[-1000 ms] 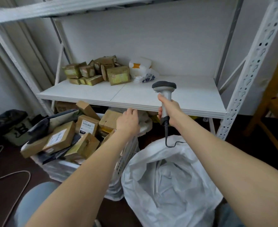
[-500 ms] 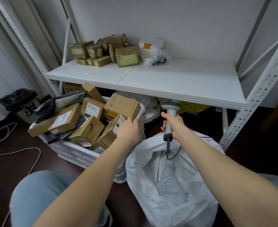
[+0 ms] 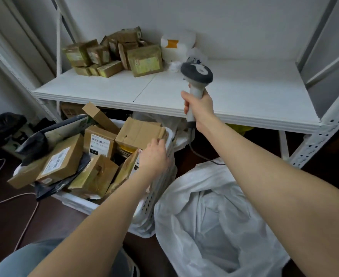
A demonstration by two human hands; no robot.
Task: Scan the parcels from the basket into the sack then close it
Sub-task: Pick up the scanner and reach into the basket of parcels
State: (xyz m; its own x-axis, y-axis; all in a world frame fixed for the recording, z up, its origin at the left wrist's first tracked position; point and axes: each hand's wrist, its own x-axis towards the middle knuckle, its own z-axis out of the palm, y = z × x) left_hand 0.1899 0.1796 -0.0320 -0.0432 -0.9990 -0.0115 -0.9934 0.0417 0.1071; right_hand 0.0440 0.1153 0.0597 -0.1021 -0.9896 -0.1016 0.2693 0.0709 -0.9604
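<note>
Parcels (image 3: 63, 162) were heaped in the white basket (image 3: 160, 188) on the floor, left of centre, below the shelf (image 3: 104, 88). Left hand (image 3: 154, 156) lay on a tilted labelled parcel (image 3: 125, 172) at the basket's right rim. Its fingers were bent over the top edge, but whether they gripped it could not be told. Right hand (image 3: 199, 105) was clamped round the handle of the scanner (image 3: 196, 73), held upright before the shelf edge, head above the hand. White sack (image 3: 214, 216) stood open on the floor, touching the basket's right wall.
</note>
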